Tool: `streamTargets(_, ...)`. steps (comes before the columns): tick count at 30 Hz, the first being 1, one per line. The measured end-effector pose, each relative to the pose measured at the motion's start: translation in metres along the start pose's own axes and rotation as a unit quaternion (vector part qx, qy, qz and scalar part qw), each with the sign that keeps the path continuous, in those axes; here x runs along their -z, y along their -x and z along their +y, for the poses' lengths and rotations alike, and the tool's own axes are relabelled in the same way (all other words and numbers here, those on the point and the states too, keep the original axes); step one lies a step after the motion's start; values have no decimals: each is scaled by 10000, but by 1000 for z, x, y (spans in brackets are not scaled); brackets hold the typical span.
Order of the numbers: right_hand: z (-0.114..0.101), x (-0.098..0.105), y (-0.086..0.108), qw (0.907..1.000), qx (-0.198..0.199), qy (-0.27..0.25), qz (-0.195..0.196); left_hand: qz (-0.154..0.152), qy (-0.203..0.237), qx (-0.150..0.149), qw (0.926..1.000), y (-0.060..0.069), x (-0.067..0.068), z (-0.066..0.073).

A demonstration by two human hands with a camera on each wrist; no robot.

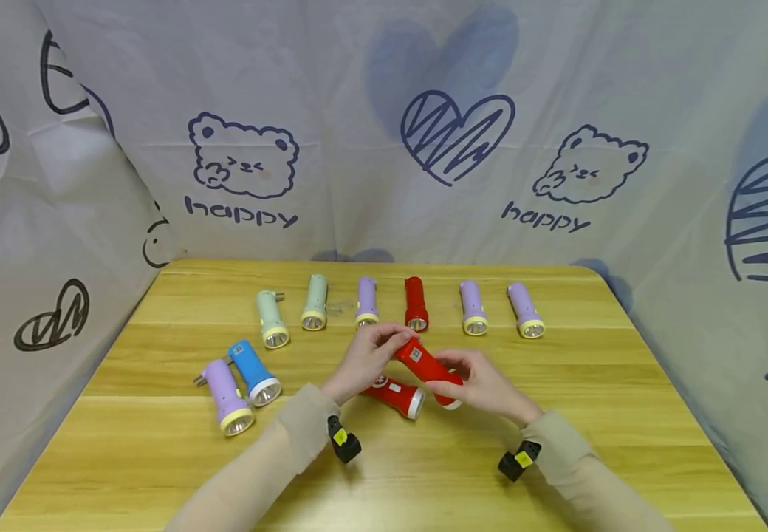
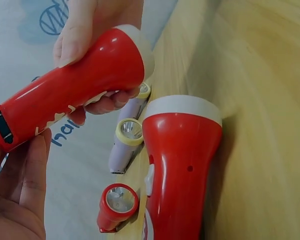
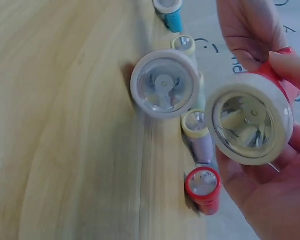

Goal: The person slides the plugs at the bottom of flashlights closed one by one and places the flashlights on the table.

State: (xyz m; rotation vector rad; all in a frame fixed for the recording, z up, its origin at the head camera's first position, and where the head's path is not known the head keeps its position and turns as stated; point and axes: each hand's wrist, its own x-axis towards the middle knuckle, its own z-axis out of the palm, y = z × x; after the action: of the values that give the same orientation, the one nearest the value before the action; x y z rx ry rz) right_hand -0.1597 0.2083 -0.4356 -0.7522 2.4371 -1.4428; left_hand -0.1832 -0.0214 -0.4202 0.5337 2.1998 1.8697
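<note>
Both hands hold one red flashlight with a white head, raised above the table. My left hand pinches its tail end, where a dark slot shows in the left wrist view. The right hand grips it close to the head, thumb on one side and fingers on the other. Its lens faces the right wrist camera. Just below the hands a second red flashlight with a white rim lies on the wood, its rear part hidden by the left hand. It has a white switch on its side.
Along the back stand or lie pale green, purple and red flashlights, among them a smaller red one and a purple one. A blue flashlight and a purple flashlight lie at the left. Printed cloth hangs behind the wooden table.
</note>
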Motion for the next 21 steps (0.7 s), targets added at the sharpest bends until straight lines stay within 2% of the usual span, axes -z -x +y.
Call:
streamTargets(4, 2, 4, -1, 9988, -80, -337, -357, 37, -88, 21, 10000, -2, 0, -2)
streamTargets(10, 1, 7, -3, 9937, -230, -817, -732, -71, -233, -31, 9997, -3, -1, 1)
streamTargets(16, 2, 9, 1, 9913, -368, -993, -785, -179, -469, -135, 9986, -4, -2, 5)
streamTargets(21, 8, 10, 5, 9916, -527, -888, -785, -170, -752, -234, 9968, -3, 0, 6)
